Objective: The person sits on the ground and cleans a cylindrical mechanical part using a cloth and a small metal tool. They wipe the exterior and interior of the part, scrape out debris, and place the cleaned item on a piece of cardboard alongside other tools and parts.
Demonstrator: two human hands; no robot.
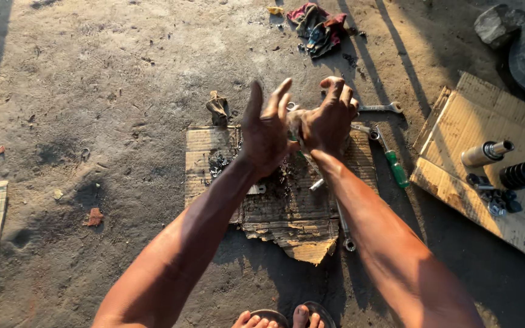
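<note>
A small metal part is sitting between the two hands, raised above the torn cardboard sheet on the dirt ground. The right hand is curling around it from the right, fingers bent. The left hand is pressing in from the left, fingers spread wide and open.

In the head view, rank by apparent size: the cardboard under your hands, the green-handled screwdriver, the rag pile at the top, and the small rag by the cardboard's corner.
1. Cardboard
2. Rag pile
3. Green-handled screwdriver, close to the rag pile, thinner but about as long, so unsure
4. Small rag
</note>
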